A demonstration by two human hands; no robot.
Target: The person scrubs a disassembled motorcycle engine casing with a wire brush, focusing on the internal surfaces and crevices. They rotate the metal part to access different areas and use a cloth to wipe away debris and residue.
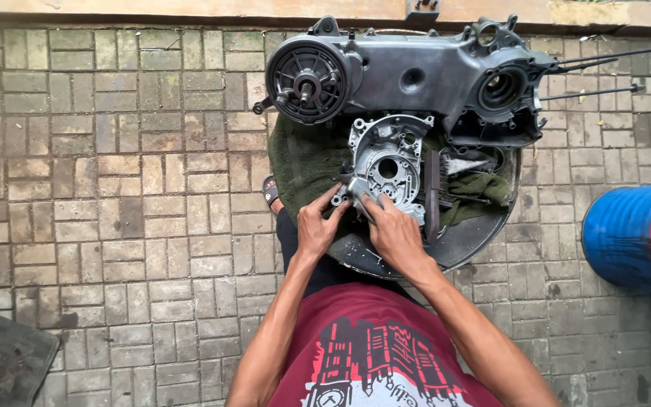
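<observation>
A silver metal engine case half [386, 162] lies on a dark green cloth [303, 162] inside a round black pan [465, 241]. My left hand [316, 226] grips the case's near left corner. My right hand [392, 228] holds its near edge, fingers curled on the metal. Just right of the case stands a dark brush [432, 192]. Beyond it lies a large grey scooter engine casing [416, 75] with a finned round cover [308, 81] at its left end.
Grey paving bricks cover the ground. A blue and red drum [634, 237] lies at the right. Thin black rods [604, 56] stick out from the big casing's right end. A dark mat [5, 362] sits at bottom left. My sandalled foot [270, 192] shows by the pan.
</observation>
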